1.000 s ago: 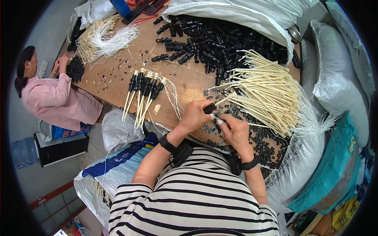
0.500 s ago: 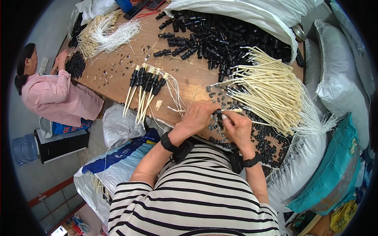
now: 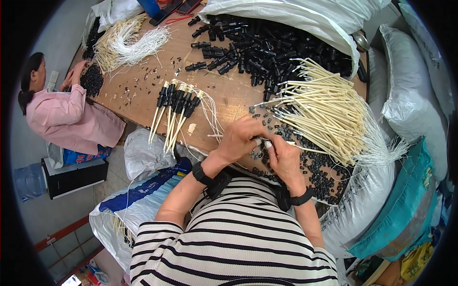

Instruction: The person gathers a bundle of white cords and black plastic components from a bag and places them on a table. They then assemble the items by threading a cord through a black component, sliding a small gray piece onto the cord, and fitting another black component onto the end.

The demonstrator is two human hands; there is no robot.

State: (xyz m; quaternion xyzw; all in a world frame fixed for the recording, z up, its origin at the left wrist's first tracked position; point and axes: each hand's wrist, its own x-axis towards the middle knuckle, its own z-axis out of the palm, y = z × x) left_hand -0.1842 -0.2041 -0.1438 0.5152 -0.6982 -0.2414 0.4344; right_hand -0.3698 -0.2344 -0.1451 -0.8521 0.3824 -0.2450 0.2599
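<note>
Both my hands meet at the near table edge, fingers pinched together around a thin cream tube. My left hand (image 3: 238,138) is closed, back upward, and a pale tip shows beyond its left side. Closed too, my right hand (image 3: 285,159) has the cream tube (image 3: 312,150) sticking out to its right. Pale coverings sit on fingertips of both hands; what lies between them is mostly hidden. Small dark grey pieces (image 3: 317,174) are scattered beside and beyond my right hand. A fanned pile of cream tubes (image 3: 329,117) with white wires lies to the right.
Several tubes with black connectors (image 3: 177,100) lie left of my hands. Black connectors (image 3: 253,47) spill from a white sack (image 3: 305,16) at the back. A person in pink (image 3: 71,109) works at far left. Stuffed sacks (image 3: 410,90) crowd the right side.
My fingers have shifted and drawn closer together. The black piece that showed between them is now hidden. My left hand has turned slightly, its knuckles higher. The tube stays in my hands.
</note>
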